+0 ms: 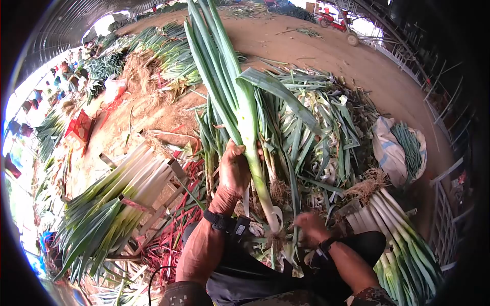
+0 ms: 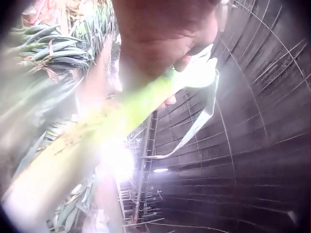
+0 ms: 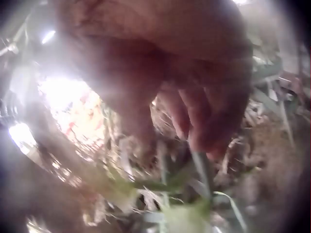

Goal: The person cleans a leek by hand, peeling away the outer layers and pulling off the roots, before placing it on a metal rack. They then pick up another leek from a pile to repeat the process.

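My left hand [image 1: 235, 171] grips a large leek [image 1: 247, 120] around its shaft. The leek tilts, with its broad green leaves pointing up and away and its pale root end low near my knees. A thin white strip of peel [image 1: 277, 214] curls at that end. In the left wrist view, the shaft [image 2: 141, 104] runs diagonally below the palm, blurred and bright. My right hand [image 1: 311, 229] is just right of the root end, blurred. In the right wrist view, its fingers [image 3: 197, 116] hang loosely bent over leaf scraps, and a narrow green leaf [image 3: 201, 170] shows below the fingertips.
Trimmed leeks [image 1: 138, 178] lie on a wooden rack at left, and another bundle [image 1: 393, 224] lies at right. Ahead is a heap of leaf waste [image 1: 321, 122]. Red straps [image 1: 176, 229] lie beside my left forearm. A white sack [image 1: 386, 148] stands at the right.
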`<action>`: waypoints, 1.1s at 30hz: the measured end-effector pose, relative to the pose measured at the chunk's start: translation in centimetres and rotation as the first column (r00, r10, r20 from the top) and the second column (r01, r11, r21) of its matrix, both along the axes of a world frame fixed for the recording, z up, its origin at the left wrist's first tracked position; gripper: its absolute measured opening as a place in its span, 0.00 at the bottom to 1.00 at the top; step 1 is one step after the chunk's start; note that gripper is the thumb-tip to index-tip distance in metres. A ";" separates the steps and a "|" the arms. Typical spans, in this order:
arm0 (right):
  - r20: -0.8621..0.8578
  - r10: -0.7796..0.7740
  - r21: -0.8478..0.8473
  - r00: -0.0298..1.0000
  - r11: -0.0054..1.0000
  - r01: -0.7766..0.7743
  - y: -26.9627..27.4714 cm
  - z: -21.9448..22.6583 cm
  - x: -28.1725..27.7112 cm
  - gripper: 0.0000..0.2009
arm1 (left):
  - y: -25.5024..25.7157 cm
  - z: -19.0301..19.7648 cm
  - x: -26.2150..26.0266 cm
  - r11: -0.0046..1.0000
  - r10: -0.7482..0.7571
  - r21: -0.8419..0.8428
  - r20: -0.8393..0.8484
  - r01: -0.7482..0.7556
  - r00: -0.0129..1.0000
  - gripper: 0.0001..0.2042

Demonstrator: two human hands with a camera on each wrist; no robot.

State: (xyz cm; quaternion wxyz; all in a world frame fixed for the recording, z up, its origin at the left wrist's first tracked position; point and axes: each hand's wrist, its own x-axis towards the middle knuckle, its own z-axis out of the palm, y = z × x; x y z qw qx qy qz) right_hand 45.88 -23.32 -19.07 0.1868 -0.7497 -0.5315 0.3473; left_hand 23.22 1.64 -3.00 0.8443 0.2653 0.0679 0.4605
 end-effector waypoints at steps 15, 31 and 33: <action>-0.211 -0.002 0.587 0.978 0.800 0.128 12.0 15.2 -7.4 0.12 | -1.8 0.3 1.6 0.999 -0.036 0.015 0.076 0.035 0.996 0.32; 0.072 0.294 0.464 0.953 0.836 -0.293 5.4 12.3 -10.3 0.07 | 0.7 -0.6 0.7 0.960 0.281 0.000 0.018 -0.281 0.960 0.23; 0.168 0.440 0.131 0.882 0.877 -0.463 1.9 8.2 -9.8 0.08 | 1.3 -0.7 0.1 0.949 0.315 0.037 -0.046 -0.314 0.948 0.21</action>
